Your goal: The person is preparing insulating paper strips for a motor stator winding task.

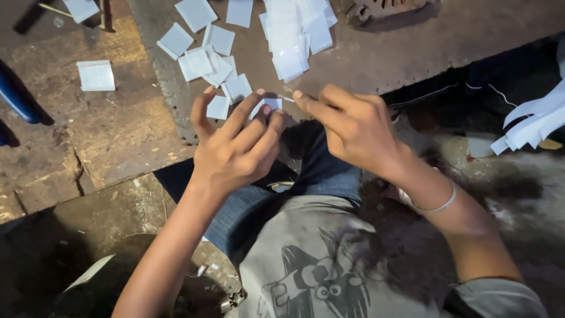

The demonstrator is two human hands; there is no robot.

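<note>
The left hand (235,147) and the right hand (353,132) are meeting above the near edge of a worn brown metal tabletop (382,53), over the person's blue-jeaned lap. Between them a small white translucent square plastic piece (272,103) is being held: the left thumb and bent fingers (259,126) are pinching its left part, while the left forefinger and the finger beside it are sticking up, spread apart. The right thumb and forefinger are pressing together on a thin pale sliver (286,98) at the piece's right corner, the remaining right fingers curling under. That sliver is running roughly left to right, from one hand towards the other; the piece itself is too hidden to tell which way it is lying.

Just beyond the hands, loose white square plastic pieces (206,59) are lying scattered on the tabletop, and a thicker overlapping heap of them (294,35) is sitting further back. A single white square (96,75) is lying well apart on the scuffed wooden board (118,135) to the left. White paper strips (532,121) are showing at the right edge.
</note>
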